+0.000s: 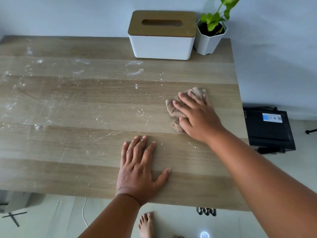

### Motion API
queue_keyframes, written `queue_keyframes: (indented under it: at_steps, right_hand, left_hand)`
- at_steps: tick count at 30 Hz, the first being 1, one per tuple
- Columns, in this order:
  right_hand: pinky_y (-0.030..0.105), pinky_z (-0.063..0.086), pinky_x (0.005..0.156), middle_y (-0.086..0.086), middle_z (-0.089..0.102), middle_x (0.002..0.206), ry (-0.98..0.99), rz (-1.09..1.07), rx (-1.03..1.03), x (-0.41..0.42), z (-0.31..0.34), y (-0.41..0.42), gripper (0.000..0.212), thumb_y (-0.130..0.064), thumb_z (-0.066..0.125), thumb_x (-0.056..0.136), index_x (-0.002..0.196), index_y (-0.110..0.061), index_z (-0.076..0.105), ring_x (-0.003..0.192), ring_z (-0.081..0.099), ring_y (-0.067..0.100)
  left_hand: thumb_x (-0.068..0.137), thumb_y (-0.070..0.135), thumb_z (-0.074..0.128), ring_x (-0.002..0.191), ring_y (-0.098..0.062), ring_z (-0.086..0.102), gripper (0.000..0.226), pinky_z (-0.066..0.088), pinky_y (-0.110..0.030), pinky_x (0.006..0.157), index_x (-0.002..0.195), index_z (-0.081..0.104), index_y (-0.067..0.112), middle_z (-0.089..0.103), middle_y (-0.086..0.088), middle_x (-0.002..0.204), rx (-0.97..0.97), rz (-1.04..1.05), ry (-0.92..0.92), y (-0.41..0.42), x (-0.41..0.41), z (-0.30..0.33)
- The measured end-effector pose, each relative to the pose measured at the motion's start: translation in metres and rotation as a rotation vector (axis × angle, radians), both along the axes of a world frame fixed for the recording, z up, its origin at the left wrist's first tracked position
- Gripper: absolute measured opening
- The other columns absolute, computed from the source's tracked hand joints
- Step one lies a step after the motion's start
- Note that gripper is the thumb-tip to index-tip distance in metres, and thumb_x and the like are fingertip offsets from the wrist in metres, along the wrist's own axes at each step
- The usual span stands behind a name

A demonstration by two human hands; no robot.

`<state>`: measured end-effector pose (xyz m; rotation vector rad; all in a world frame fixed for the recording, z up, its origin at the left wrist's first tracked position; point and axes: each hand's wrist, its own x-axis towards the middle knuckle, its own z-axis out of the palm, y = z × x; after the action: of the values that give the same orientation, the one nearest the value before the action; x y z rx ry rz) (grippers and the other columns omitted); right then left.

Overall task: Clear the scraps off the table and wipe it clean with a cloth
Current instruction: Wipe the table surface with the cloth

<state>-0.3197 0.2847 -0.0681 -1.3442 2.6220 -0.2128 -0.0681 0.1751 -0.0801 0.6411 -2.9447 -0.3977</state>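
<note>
Cloth (178,109) sits bunched on table (77,152), right of centre and in front of tissue box (162,42). Right hand (197,115) presses it, fingers spread for coverage. Left hand (139,169) lies flat, fingers splayed, likely bracing. White smears (133,67) remain left of box.

A pale blue-grey wall (68,14) stands behind. The floor (305,169) is pale tile. A black box (269,129) sits right; a white cable (84,212) runs near.
</note>
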Motion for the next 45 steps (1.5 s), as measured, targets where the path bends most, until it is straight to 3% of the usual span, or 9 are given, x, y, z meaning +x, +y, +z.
queue_keyframes:
  at_steps: [7,11,16,23,27,32,36,41,45]
  right_hand:
    - [0.055,0.032,0.107,-0.003,0.038,0.160,0.110,-0.377,0.059,-0.015,-0.003,0.078,0.065,-0.063,0.040,0.088,0.149,-0.042,0.044,0.142,0.034,0.032]
    - [0.064,0.023,0.116,0.004,0.038,0.152,0.082,-0.504,-0.014,-0.022,-0.005,0.019,0.065,-0.063,0.037,0.087,0.145,-0.036,0.049,0.139,0.033,0.038]
    - [0.069,-0.002,0.122,0.002,0.016,0.172,0.031,-0.284,0.042,0.016,-0.008,-0.040,0.066,-0.053,0.028,0.093,0.156,-0.034,0.034,0.157,0.010,0.035]
    - [0.065,0.015,0.122,0.003,0.026,0.169,0.102,-0.003,-0.001,0.098,-0.013,0.057,0.068,-0.048,0.045,0.092,0.156,-0.029,0.040,0.157,0.018,0.032]
    - [0.065,0.011,0.124,0.002,0.017,0.171,0.110,-0.173,0.068,0.080,-0.011,0.107,0.068,-0.050,0.035,0.096,0.160,-0.032,0.028,0.159,0.009,0.029]
    - [0.070,0.005,0.121,0.009,0.016,0.171,0.083,-0.424,0.116,0.082,-0.008,0.045,0.067,-0.053,0.029,0.093,0.157,-0.036,0.031,0.157,0.009,0.038]
    - [0.071,0.006,0.120,0.011,0.024,0.169,0.075,-0.194,0.052,0.122,-0.005,0.008,0.069,-0.049,0.037,0.086,0.154,-0.036,0.041,0.155,0.016,0.041]
    - [0.069,0.014,0.120,0.008,0.027,0.168,0.101,0.031,-0.010,0.145,-0.009,0.062,0.067,-0.043,0.049,0.086,0.152,-0.031,0.047,0.156,0.021,0.036]
    - [0.067,0.015,0.121,0.004,0.024,0.170,0.122,-0.009,0.012,0.120,-0.010,0.121,0.067,-0.041,0.047,0.088,0.155,-0.031,0.043,0.157,0.018,0.032]
  left_hand:
    - [0.082,0.076,0.057,0.153,-0.030,0.026,0.086,0.019,-0.057,0.124,0.143,0.053,0.016,0.042,-0.011,0.157,0.010,0.000,0.000,0.000,-0.003,0.001]
    - [0.083,0.078,0.053,0.153,-0.031,0.026,0.086,0.017,-0.057,0.124,0.143,0.053,0.017,0.041,-0.011,0.157,0.008,0.009,-0.011,-0.001,0.000,0.002]
    - [0.086,0.061,0.056,0.152,-0.031,0.028,0.072,0.018,-0.057,0.124,0.143,0.053,0.017,0.043,-0.010,0.156,-0.002,-0.003,-0.009,-0.001,0.000,0.002]
    - [0.085,0.043,0.051,0.151,-0.032,0.030,0.065,0.020,-0.057,0.123,0.143,0.055,0.014,0.046,-0.012,0.154,0.039,0.001,0.003,0.001,-0.001,0.008]
    - [0.085,0.041,0.055,0.152,-0.031,0.028,0.065,0.017,-0.056,0.124,0.144,0.055,0.013,0.044,-0.012,0.156,0.041,-0.002,-0.013,0.002,-0.002,0.010]
    - [0.084,0.038,0.061,0.152,-0.032,0.028,0.065,0.018,-0.057,0.124,0.144,0.054,0.013,0.044,-0.012,0.156,0.048,0.002,-0.019,0.002,-0.001,0.009]
    - [0.083,0.038,0.049,0.151,-0.033,0.031,0.066,0.020,-0.058,0.123,0.144,0.054,0.013,0.045,-0.014,0.155,0.052,0.003,-0.009,0.002,0.000,0.009]
    - [0.082,0.035,0.044,0.151,-0.033,0.031,0.066,0.020,-0.058,0.123,0.143,0.055,0.011,0.046,-0.014,0.154,0.065,0.002,0.011,0.002,0.000,0.009]
    - [0.082,0.030,0.047,0.151,-0.034,0.031,0.064,0.019,-0.058,0.123,0.142,0.056,0.011,0.046,-0.014,0.154,0.058,-0.005,0.028,0.003,-0.001,0.009]
